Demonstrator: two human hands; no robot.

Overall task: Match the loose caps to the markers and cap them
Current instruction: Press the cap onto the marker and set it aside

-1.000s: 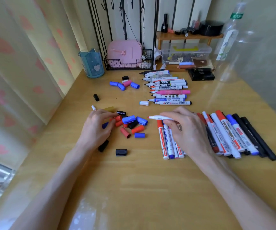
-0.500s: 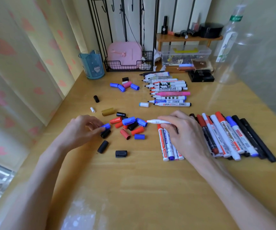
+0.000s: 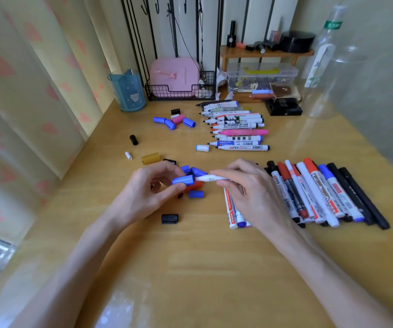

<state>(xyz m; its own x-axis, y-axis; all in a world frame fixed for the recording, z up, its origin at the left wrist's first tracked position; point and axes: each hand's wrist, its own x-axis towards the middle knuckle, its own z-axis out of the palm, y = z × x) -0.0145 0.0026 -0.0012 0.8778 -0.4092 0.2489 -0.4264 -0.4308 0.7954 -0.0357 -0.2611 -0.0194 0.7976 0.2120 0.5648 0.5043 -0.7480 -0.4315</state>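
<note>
Blue plastic cylindrical cap (image 3: 183, 180) pinched in left hand (image 3: 151, 194), met at tip of white-barrelled marker (image 3: 212, 178) gripped by right hand (image 3: 245, 190), above wooden counter (image 3: 190, 268). Both judged light, rigid, slick; best held mid-body.

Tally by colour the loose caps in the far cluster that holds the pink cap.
Blue caps: 3
Pink cap: 1
Black cap: 1
White cap: 1
Total: 6

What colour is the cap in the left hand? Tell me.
Blue: the cap shows best in the head view.
</note>
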